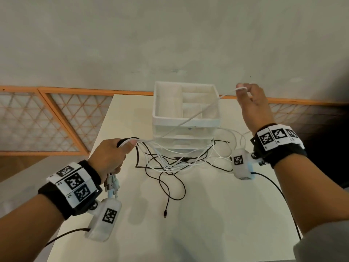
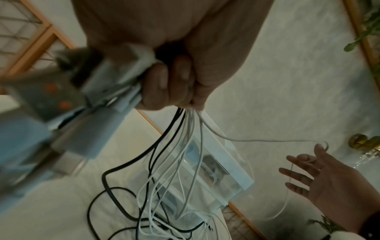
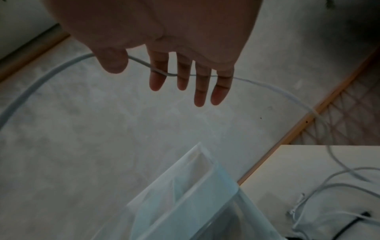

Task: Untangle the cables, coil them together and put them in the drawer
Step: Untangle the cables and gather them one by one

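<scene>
My left hand (image 1: 108,157) has its grip clamped round a bundle of cables (image 1: 170,159), white ones and black ones together, with my fingers (image 2: 164,84) curled tight over them; the plug ends (image 1: 112,183) stick out below my fist, and in the left wrist view they show as blurred pale-blue and grey connectors. From my fist the strands fan out and drop onto the tabletop (image 1: 207,214), where they lie in a loose tangle just in front of the white drawer unit (image 1: 186,118). One black cable end (image 1: 165,214) trails toward me, its plug lying on the tabletop apart from the heap. My right hand (image 1: 253,104) is raised beside and above the drawer unit, fingers straight and spread, with one white cable (image 1: 198,112) draped over them near the tips rather than pinched; that grip is apart, only carrying the strand. The white cable runs taut from my left fist, across the open top tray of the drawer unit, up to my right fingers (image 3: 202,84), then hangs down behind them toward the tabletop. The top tray has dividers making several compartments. The drawers beneath it look pushed in.
</scene>
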Demonstrator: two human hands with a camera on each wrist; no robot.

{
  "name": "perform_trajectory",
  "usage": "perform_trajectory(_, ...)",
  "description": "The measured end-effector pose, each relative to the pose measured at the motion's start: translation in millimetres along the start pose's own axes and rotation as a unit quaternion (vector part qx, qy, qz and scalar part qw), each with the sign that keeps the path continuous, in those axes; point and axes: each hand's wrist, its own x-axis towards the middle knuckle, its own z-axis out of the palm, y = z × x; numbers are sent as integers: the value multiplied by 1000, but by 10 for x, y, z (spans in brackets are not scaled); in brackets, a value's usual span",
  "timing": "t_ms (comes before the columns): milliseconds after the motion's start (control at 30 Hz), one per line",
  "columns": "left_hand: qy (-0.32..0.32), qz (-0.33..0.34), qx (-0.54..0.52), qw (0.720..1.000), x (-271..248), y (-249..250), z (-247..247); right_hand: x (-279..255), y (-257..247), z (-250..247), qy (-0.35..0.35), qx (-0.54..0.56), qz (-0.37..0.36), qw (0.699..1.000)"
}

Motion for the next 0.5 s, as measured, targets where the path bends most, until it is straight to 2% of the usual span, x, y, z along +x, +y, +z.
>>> perform_trajectory(100, -21, 15, -9, 1000, -15, 12, -3, 78, 56, -3, 4, 25, 20, 999)
perform_trajectory(267, -38, 35, -14, 999, -65, 43, 28, -88, 478, 7, -85, -94, 60, 990)
perform_trajectory(333, -43, 41, -17, 998, -97, 66, 54, -248, 730, 36, -168, -183, 123, 961)
perform_trajectory(400, -43, 40, -27, 998, -127, 103, 79, -458, 887, 85, -280, -274, 166, 905)
perform_trajectory(433, -45, 37, -37, 998, -139, 128, 90, -564, 874, 113, -323, -300, 164, 883)
perform_trajectory(467, -51, 35, -48, 997, -149, 154, 105, -667, 794, 146, -350, -298, 147, 876)
perform_trajectory(500, -62, 35, -57, 996, -159, 180, 127, -765, 690, 194, -362, -268, 120, 885)
